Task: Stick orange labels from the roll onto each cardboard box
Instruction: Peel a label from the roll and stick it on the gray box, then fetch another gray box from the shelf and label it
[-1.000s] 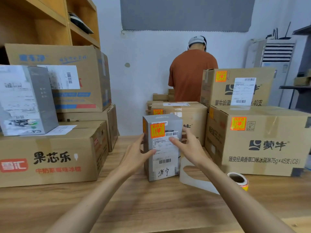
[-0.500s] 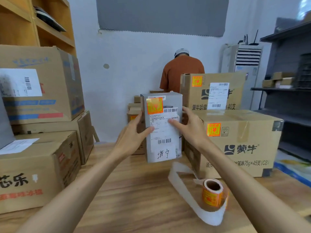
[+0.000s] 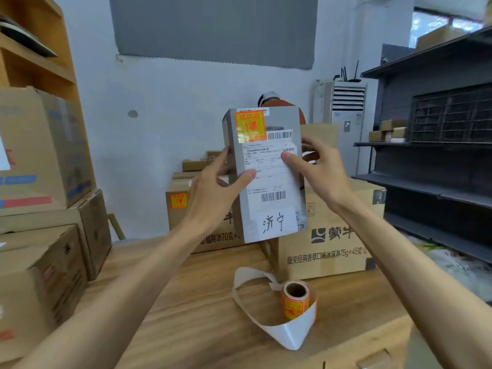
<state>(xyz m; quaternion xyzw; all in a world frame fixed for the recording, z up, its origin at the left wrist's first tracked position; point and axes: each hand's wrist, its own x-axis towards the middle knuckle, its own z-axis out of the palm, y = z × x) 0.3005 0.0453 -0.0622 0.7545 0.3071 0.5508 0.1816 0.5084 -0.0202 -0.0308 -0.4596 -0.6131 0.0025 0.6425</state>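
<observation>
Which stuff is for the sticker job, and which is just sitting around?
For the job:
grey box, held by left hand and right hand
orange label on it
label roll
cardboard box

Just lying about:
air conditioner
dark shelves
wooden shelf

Tall grey cardboard box [image 3: 269, 179] held upright above the wooden table [image 3: 202, 323].
Left hand [image 3: 213, 193] and right hand [image 3: 322, 171] grip its sides, thumbs on the front; a square orange label [image 3: 250, 127] sits at its top-left corner, apparently stuck flat.
</observation>
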